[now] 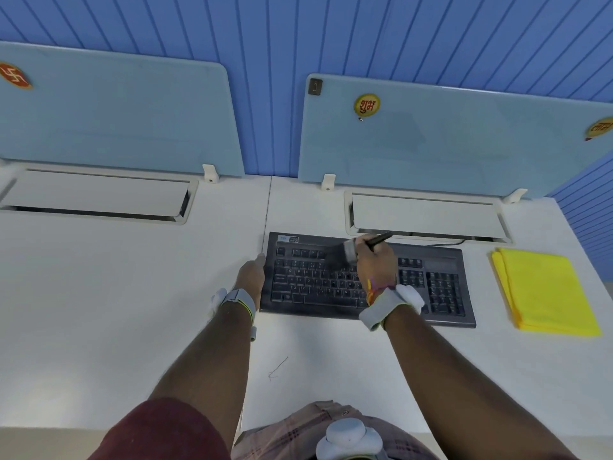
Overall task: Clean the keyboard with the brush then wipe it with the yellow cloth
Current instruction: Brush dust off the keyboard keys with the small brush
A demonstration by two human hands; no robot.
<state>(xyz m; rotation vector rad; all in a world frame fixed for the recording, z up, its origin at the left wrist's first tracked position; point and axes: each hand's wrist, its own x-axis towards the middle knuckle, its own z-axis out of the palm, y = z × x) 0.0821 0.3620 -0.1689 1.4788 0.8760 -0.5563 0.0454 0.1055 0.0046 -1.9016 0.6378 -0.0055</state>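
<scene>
Keyboard: dark, lies flat on the white surface, long side across the view; it serves as landmark for all else.
Right hand: over the middle of the keyboard, above the letter keys; its fingers are closed round the handle of the brush.
Brush: held tilted, dark handle pointing away toward the far right of the keyboard, metal band just beside the hand, bristles down on the upper key rows left of the hand; the bristles look blurred.
Left hand: at the keyboard's left edge, touching that edge; how far its fingers are curled cannot be told from this angle.
Yellow cloth: folded, flat on the surface to the right of the keyboard, apart from it, touched by neither hand.
Wrist bands: a grey band on each wrist, near the keyboard's front edge.
Cable hatch: closed white flap in the surface just behind the keyboard.
Blue screen: upright panel behind the hatch.
</scene>
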